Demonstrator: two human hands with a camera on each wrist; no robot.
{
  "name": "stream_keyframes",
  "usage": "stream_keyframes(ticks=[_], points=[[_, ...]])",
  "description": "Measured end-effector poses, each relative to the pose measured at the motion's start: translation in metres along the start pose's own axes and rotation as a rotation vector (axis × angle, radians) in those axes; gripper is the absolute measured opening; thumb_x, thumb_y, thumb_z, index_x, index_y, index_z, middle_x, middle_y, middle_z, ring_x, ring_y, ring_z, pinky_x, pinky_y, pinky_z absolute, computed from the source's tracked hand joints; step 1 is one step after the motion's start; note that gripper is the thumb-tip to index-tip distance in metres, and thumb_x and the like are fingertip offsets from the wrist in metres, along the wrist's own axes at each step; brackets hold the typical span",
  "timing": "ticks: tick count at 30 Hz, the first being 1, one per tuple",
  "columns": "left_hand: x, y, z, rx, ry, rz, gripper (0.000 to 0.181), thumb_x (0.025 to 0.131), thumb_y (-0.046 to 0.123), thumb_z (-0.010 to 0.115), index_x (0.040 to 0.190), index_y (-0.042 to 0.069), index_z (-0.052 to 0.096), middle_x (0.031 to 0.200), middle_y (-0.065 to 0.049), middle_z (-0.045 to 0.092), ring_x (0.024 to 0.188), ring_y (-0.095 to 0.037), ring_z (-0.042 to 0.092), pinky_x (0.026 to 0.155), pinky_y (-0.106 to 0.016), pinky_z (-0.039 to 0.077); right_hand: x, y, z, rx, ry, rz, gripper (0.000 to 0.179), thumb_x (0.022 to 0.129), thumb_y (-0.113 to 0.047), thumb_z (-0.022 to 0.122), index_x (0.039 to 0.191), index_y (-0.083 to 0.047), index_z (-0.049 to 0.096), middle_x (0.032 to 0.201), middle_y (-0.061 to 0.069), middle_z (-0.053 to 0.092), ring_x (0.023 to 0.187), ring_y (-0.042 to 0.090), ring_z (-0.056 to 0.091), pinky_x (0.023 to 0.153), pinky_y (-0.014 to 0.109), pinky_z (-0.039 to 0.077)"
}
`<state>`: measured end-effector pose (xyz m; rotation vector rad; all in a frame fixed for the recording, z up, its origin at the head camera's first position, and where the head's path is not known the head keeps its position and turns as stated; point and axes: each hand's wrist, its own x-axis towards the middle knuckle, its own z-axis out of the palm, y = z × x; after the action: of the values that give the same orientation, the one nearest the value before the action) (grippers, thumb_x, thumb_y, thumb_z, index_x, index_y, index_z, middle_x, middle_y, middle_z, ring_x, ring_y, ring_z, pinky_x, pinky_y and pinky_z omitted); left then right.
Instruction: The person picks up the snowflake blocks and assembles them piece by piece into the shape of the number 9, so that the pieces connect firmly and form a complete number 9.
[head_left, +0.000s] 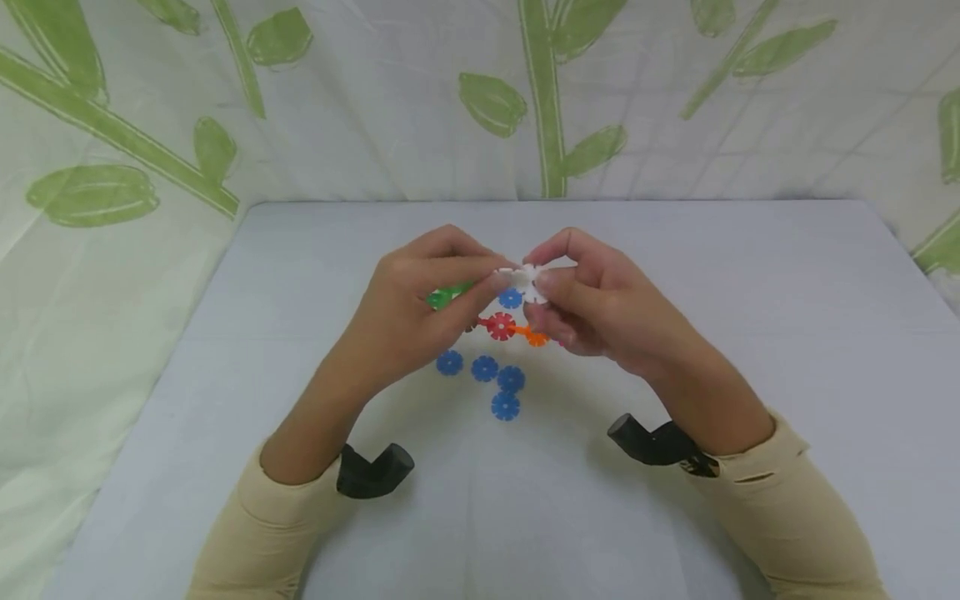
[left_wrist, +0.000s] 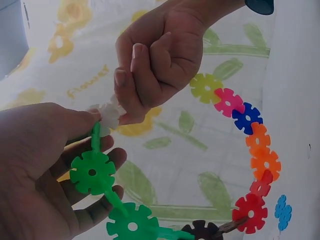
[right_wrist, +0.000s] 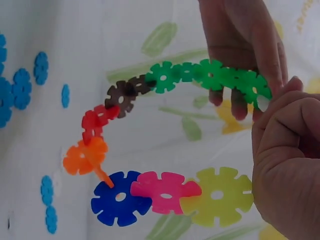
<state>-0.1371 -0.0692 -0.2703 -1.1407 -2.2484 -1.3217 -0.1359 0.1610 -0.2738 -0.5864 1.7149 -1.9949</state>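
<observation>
My left hand (head_left: pixel 420 292) and right hand (head_left: pixel 600 292) meet above the table. With thumb and fingers, the right hand pinches a white snowflake disc (head_left: pixel 534 287), a notched plastic piece. Thumb and fingertips of the left hand pinch white plastic against it, where the chain's green end (left_wrist: pixel 96 135) joins. From there a chain of interlocked discs hangs in a curve: green (right_wrist: pixel 210 75), brown (right_wrist: pixel 120 99), red (left_wrist: pixel 250 212), orange (left_wrist: pixel 265 165), dark blue (right_wrist: pixel 120 199), pink (right_wrist: pixel 165 192) and yellow (right_wrist: pixel 217 196). The yellow end lies close by the right hand. Fingers partly hide the white joint.
Several loose blue discs (head_left: pixel 506 406) lie on the white-covered table (head_left: pixel 225 417) below and nearer than the hands, with another blue disc (head_left: pixel 511 298) just under them. A white curtain (head_left: pixel 375 100) with green leaves hangs behind the table's far edge.
</observation>
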Motion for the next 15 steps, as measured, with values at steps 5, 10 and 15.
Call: stream_keyframes(ticks=[5, 10, 15], points=[[-0.0007, -0.0007, -0.0017, 0.022, -0.090, -0.066, 0.037, 0.088, 0.013, 0.079, 0.122, 0.005, 0.068, 0.110, -0.001, 0.071, 0.089, -0.007, 0.066, 0.078, -0.027, 0.056, -0.0003, -0.0010, 0.0036, -0.019, -0.005, -0.004, 0.017, 0.103, -0.007, 0.048, 0.119, -0.002, 0.043, 0.074, 0.017, 0.061, 0.053, 0.019, 0.048, 0.043, 0.021, 0.033], [-0.0013, 0.0001, -0.0026, 0.021, -0.157, -0.088, 0.045, 0.086, 0.015, 0.082, 0.127, 0.006, 0.066, 0.111, 0.001, 0.070, 0.095, -0.010, 0.064, 0.081, -0.026, 0.055, 0.0009, 0.0018, 0.0037, -0.047, -0.005, -0.016, 0.013, 0.102, -0.006, 0.049, 0.112, -0.002, 0.043, 0.071, 0.018, 0.061, 0.050, 0.021, 0.045, 0.040, 0.025, 0.025], [-0.0012, 0.0012, -0.0070, 0.005, -0.175, -0.111, 0.042, 0.085, 0.014, 0.082, 0.124, 0.006, 0.068, 0.110, 0.002, 0.070, 0.095, -0.010, 0.063, 0.081, -0.027, 0.054, 0.0026, 0.0033, -0.0014, -0.092, 0.022, -0.018, 0.014, 0.104, -0.012, 0.051, 0.111, -0.001, 0.046, 0.077, 0.019, 0.059, 0.052, 0.023, 0.045, 0.039, 0.026, 0.025]])
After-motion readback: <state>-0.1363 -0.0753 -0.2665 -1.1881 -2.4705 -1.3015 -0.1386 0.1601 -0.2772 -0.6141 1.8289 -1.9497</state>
